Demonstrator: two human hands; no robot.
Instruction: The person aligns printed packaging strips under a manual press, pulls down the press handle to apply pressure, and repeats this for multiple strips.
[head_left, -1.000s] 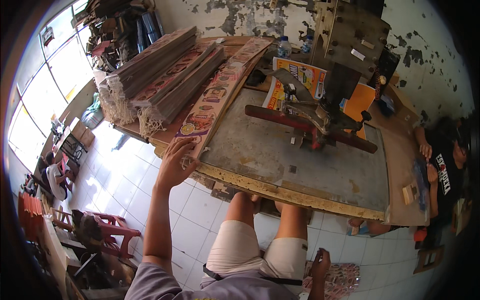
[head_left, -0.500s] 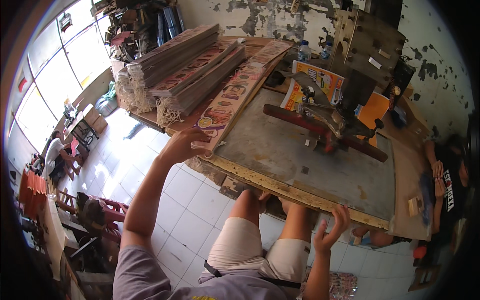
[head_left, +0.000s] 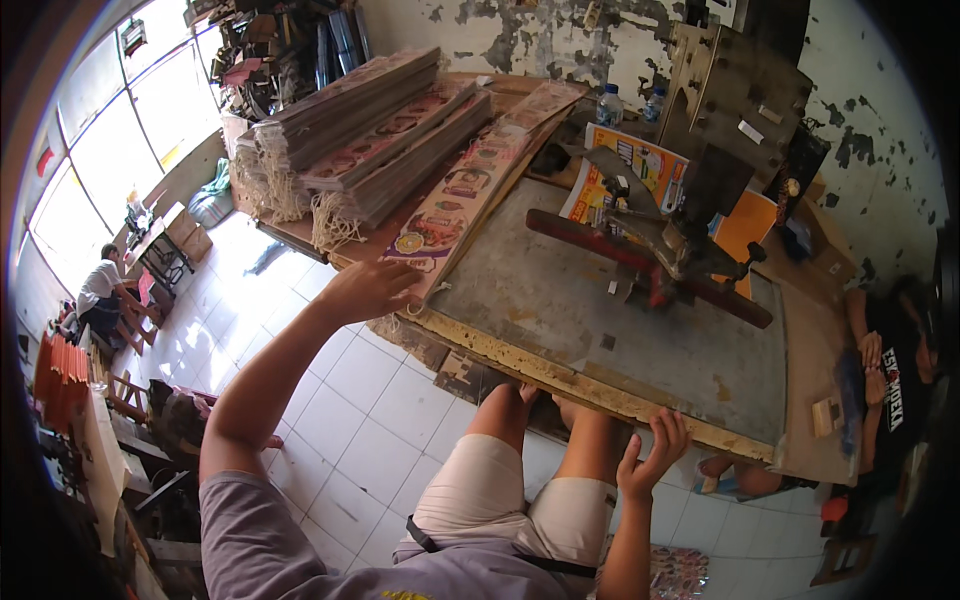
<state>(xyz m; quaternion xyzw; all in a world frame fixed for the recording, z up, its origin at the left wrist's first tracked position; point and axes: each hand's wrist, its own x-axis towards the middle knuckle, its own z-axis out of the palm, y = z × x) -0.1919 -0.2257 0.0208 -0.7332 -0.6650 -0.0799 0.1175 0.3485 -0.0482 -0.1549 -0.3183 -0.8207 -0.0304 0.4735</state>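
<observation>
My left hand [head_left: 368, 291] lies over the near end of a long printed paper strip [head_left: 455, 205], its fingers stretched out and touching the end. The strip is pinkish with coloured pictures and lies lengthwise on the table. Just left of it are tall stacks of similar strips [head_left: 385, 135] with bundles of pale string [head_left: 335, 222] hanging from their near ends. My right hand [head_left: 652, 458] is at the table's front edge, palm turned up and inward, fingers apart and holding nothing.
A metal press with a red-and-brown crossbar [head_left: 645, 265] stands over the grey tabletop plate [head_left: 560, 290]. Orange printed sheets [head_left: 640, 160] and plastic bottles [head_left: 609, 103] sit behind. One person [head_left: 880, 390] is at the right edge; another [head_left: 105, 290] sits at far left.
My left hand has flattened over the strip's end, and its elbow has swung left. My right hand has shifted slightly left. The far-left person leans forward more.
</observation>
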